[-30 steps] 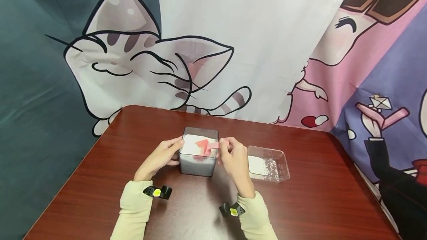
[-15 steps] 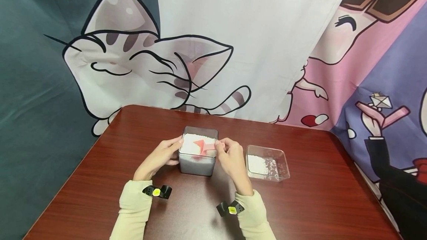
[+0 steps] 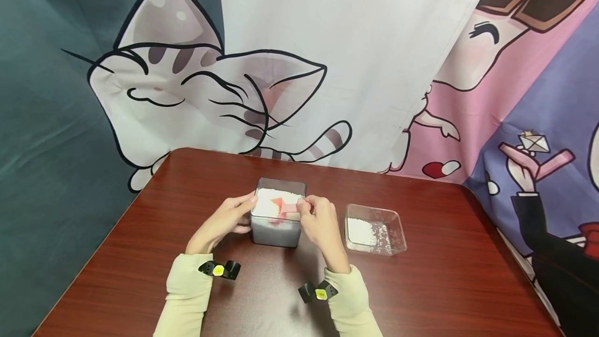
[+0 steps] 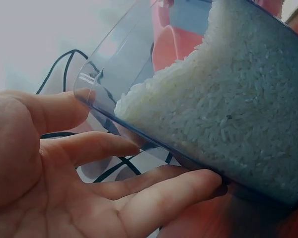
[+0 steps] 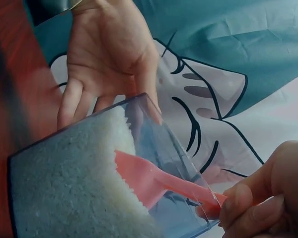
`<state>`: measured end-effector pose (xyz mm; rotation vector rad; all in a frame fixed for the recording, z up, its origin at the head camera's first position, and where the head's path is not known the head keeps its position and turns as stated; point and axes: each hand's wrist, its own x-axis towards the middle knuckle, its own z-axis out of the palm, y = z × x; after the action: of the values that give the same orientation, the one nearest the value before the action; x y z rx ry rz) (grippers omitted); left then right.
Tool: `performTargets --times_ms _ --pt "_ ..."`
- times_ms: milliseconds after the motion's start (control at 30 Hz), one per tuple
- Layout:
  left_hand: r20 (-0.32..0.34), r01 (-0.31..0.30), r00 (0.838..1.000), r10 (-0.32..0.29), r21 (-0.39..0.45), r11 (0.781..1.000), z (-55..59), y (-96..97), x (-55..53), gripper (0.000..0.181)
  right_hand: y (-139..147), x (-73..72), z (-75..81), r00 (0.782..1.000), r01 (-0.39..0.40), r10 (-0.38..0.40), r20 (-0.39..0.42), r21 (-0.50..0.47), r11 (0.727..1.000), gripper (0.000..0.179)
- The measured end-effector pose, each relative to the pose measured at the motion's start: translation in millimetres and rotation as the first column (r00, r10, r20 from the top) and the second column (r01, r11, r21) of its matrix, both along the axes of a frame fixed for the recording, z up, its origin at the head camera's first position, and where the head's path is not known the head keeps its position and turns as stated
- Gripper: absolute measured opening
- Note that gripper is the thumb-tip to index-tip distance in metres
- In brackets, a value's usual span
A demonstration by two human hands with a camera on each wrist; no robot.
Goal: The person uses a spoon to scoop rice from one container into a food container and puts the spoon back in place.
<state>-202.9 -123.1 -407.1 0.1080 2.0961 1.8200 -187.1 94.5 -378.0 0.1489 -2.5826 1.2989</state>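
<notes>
A clear, dark-tinted plastic container [image 3: 276, 232] stands on the table, filled with white rice [image 4: 238, 99]. My left hand [image 3: 228, 221] rests against its left side; thumb and fingers, fairly straight, touch the outside near the rim in the left wrist view. My right hand [image 3: 320, 227] pinches the handle of a pink scoop [image 5: 149, 178] between thumb and fingers above the container's right rim. The scoop's bowl is partly sunk in the rice, so its front edge is hidden.
Right of the container, a shallow clear tray [image 3: 396, 230] holds a small heap of rice at its left side and scattered grains. The brown table [image 3: 435, 269] ends at the back near a cartoon-printed cloth [image 3: 374, 66].
My right hand has moved left with the scoop, and the scoop's bowl has gone slightly left into the rice. My left hand and the container stay almost in place.
</notes>
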Motion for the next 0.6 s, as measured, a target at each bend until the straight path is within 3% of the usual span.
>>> performTargets --times_ms 200,467,600 --pt "-0.001 -0.016 1.000 0.016 0.010 1.000 -1.2 -0.6 -0.5 0.059 3.4 -0.6 -2.6 0.991 -0.008 0.043 0.127 -0.264 0.964 0.029" --pt "-0.021 -0.013 1.000 0.013 0.009 1.000 2.5 -0.5 0.7 0.058 5.7 -0.6 -0.9 0.982 -0.036 0.116 0.152 -0.453 0.891 0.032" --pt "-0.029 -0.006 1.000 0.006 0.004 1.000 1.7 -0.5 0.7 0.059 7.3 -1.7 -1.2 0.979 -0.022 0.118 0.165 -0.490 0.871 0.030"
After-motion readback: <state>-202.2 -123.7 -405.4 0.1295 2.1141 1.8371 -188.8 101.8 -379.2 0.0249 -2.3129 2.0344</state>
